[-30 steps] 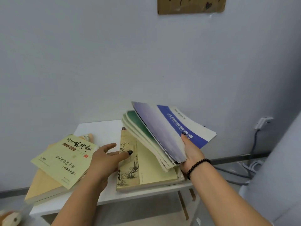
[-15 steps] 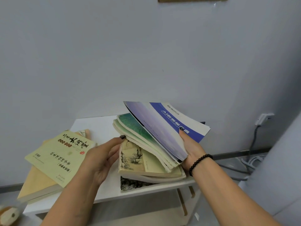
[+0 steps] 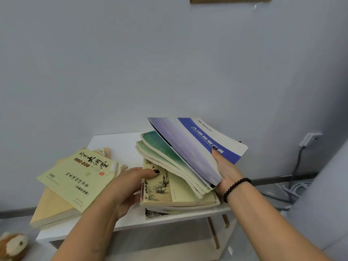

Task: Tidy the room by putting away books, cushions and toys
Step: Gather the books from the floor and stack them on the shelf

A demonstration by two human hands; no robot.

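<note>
White and low, the small laminate surface (image 3: pixel 116 146) against the grey wall carries the books in two loose heaps, so the tidying looks to be in its early-to-middle part. On its right half the right hand (image 3: pixel 225 172) holds up a fanned sheaf of thin soft-cover booklets (image 3: pixel 169 159), topped by a blue-and-white brochure (image 3: pixel 211 140); the thumb presses on the brochure's cover and the fingers are hidden beneath, so I cannot tell how they lie. Under the sheaf sits a pale yellow paperback with an ink-painting cover (image 3: pixel 169 187), and the left hand (image 3: pixel 126 187) grips its spine edge, thumb curled over the top, fingers tucked below. Another book's dark cover peeks out underneath. At the left a yellow-green paperback with black calligraphy (image 3: pixel 75 178) lies askew on a thick tan book (image 3: pixel 50 210) that overhangs the edge. Squaring these into one pile seems unfinished. A brown-and-white plush toy (image 3: pixel 13 245) sits at the lower left, untouched; no cushions are in view.
</note>
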